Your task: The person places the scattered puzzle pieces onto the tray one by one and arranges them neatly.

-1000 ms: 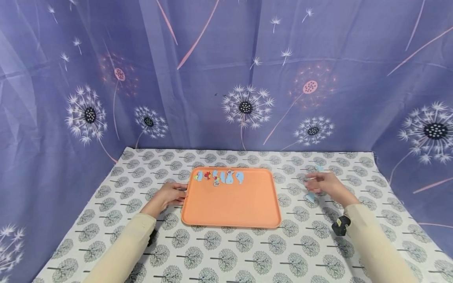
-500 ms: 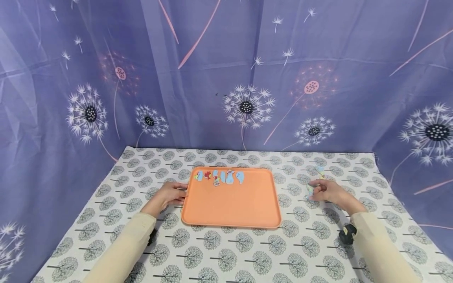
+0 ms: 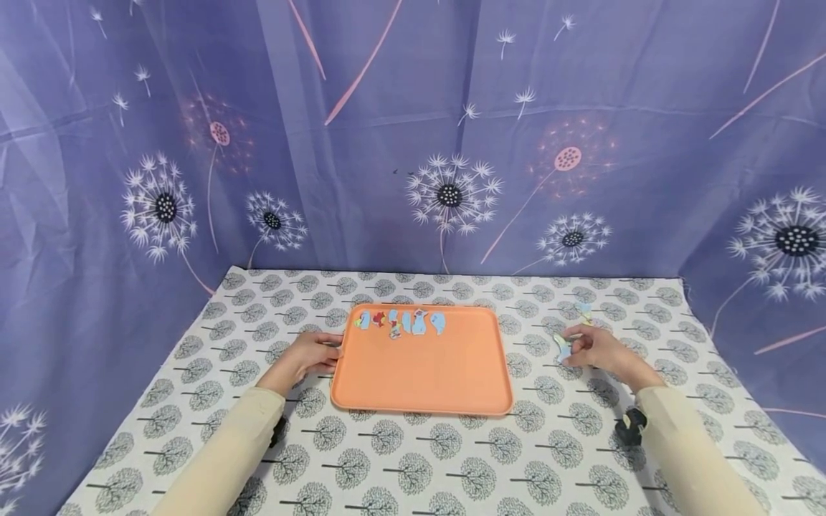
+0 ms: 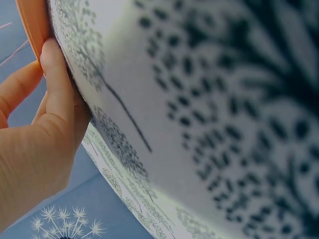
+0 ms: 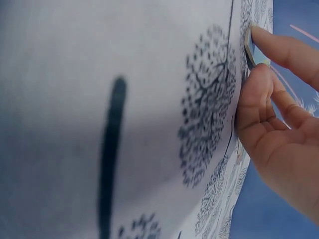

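Observation:
An orange tray lies on the cloth, with several small irregular puzzle pieces, light blue with red and yellow-green bits, along its far left side. My left hand holds the tray's left rim, thumb and index fingertips at the edge in the left wrist view. To the right of the tray, my right hand pinches a light-blue puzzle piece with yellow-green on it between thumb and index finger. In the right wrist view this piece is seen nearly edge-on, close to the cloth.
Just beyond my right hand lies another light-blue and yellow piece. A white cloth with grey trees covers the table. Purple dandelion curtains hang behind it and at both sides.
My right hand has moved slightly nearer to me and taken a puzzle piece between its fingers, turning it a little. The far piece shows more fully. My left hand stays at the tray.

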A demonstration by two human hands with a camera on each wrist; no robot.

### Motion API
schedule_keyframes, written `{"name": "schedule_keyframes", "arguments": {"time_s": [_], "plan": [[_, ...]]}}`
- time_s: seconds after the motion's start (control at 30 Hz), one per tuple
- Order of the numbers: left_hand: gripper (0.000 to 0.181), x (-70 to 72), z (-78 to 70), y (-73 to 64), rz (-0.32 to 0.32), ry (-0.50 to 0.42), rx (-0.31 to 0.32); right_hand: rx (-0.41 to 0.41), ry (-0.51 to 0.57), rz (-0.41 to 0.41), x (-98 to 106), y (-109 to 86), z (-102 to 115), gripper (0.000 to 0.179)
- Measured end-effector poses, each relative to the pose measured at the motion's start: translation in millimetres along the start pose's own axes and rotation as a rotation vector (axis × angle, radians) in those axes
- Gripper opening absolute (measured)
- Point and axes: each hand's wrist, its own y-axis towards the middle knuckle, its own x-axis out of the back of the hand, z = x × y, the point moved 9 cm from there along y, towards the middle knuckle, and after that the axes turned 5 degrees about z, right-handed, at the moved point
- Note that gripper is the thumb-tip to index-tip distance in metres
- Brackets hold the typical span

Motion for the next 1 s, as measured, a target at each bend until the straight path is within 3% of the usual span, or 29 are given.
{"name": "schedule_keyframes", "arguments": {"time_s": [0.3,0.6,0.77,1.0], "plan": [[0.042,1.0,-0.7,0.2,0.005,0.000,-0.007,0.057,-0.048,-0.052,0.1,0.5,6.2,0.061],[0.042,-0.2,0.8,-1.7,-0.005,0.012,0.005,0.065,-0.068,-0.087,2.3,2.4,11.9,0.041],[0.043,-0.1,-0.6,-2.3,0.003,-0.001,0.000,0.038,-0.037,-0.101,2.2,9.6,15.2,0.043],[0.044,0.1,-0.4,-1.1,0.007,-0.010,0.000,0.085,0.047,-0.095,-5.7,21.6,36.7,0.052]]}}
